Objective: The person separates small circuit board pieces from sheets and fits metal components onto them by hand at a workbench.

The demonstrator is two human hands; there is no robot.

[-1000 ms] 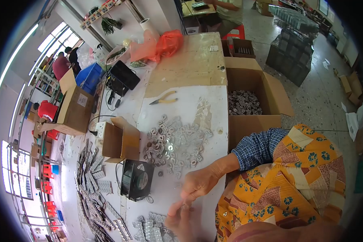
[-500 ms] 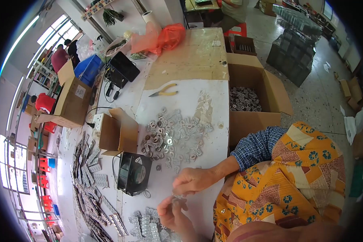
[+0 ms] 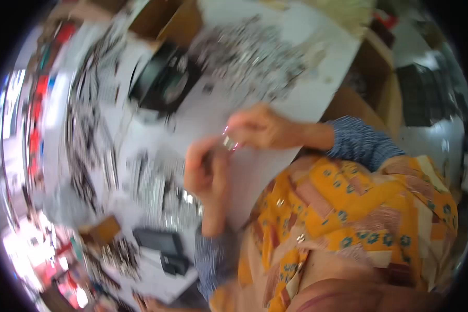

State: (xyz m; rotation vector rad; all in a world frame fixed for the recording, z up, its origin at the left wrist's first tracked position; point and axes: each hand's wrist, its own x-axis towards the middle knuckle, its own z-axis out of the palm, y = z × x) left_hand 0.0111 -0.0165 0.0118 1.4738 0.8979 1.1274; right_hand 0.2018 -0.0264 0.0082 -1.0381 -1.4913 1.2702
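Motion blur softens the whole view. My right hand point(image 3: 262, 126), bare below a blue checked sleeve, pinches a small shiny clear piece point(image 3: 229, 140) at its fingertips. My left hand point(image 3: 208, 169) is just below and to the left, thumb and fingers bent together at the piece's other side. What lies inside its grip is blurred. Beneath both hands is the white tabletop point(image 3: 255, 177). Left of my left hand lies a stack of clear, shiny strips point(image 3: 158, 192). Beyond my right hand small metallic and clear parts point(image 3: 255, 57) are scattered.
A black fan point(image 3: 166, 80) stands near an open carton point(image 3: 166, 21). Long dark strips point(image 3: 83, 135) lie at the far left. A big carton point(image 3: 372, 99) is beside the table's right edge. Near a black device point(image 3: 161, 242), another person's hand point(image 3: 153, 304) shows at the bottom.
The view has turned and shifted, so the fan and scattered parts appear higher and more of the table's lower left shows. My hands remain close together around the small piece.
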